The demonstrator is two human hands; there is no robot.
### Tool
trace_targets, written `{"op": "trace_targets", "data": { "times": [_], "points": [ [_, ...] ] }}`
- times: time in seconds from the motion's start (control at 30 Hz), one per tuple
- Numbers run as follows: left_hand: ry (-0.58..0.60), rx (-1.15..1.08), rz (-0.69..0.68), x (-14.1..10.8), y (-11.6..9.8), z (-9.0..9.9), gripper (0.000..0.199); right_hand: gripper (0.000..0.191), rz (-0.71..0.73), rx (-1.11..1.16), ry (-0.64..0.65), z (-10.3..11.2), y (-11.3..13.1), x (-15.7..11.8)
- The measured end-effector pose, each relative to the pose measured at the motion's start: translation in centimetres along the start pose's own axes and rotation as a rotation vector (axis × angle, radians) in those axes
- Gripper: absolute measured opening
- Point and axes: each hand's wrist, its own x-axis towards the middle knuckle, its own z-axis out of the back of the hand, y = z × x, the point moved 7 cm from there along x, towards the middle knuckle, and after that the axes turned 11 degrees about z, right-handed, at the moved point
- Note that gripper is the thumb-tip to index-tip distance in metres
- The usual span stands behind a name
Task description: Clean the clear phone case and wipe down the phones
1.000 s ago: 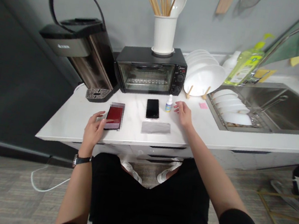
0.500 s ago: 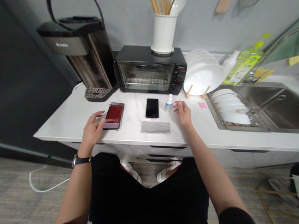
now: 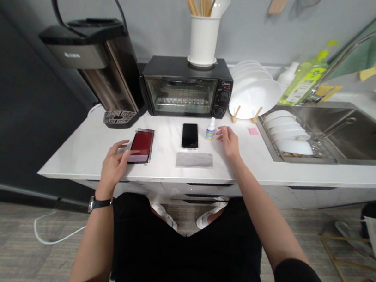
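My left hand [image 3: 115, 161] rests on the white counter [image 3: 161, 156] with its fingers apart, just left of a dark red box-like item [image 3: 141, 146]; whether they touch is unclear. My right hand [image 3: 227, 141] lies to the right of a small white spray bottle [image 3: 210, 129], fingers spread and holding nothing. A black phone [image 3: 190, 136] lies flat left of the bottle. Below the phone and nearer the counter's front edge is a flat grey cloth [image 3: 194, 160]. A pink square [image 3: 253, 131] lies right of my right hand.
Behind stand a dark water dispenser [image 3: 108, 74], a toaster oven [image 3: 184, 94] with a white utensil holder [image 3: 203, 39] on top, and racked plates [image 3: 255, 97]. At the right are a sink [image 3: 367, 133] with white bowls [image 3: 294, 145] and a green soap bottle [image 3: 303, 80].
The whole view has shifted slightly, so things appear a little further left. Both hands keep their places beside the red item and the spray bottle.
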Motion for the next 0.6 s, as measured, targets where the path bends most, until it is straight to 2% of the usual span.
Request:
{"op": "trace_targets", "data": {
  "times": [0.6],
  "points": [
    [-0.001,-0.020,0.003,-0.18,-0.46,0.18,0.060,0.086,-0.007,-0.015,0.005,-0.03,-0.03,-0.02]
  ]
}}
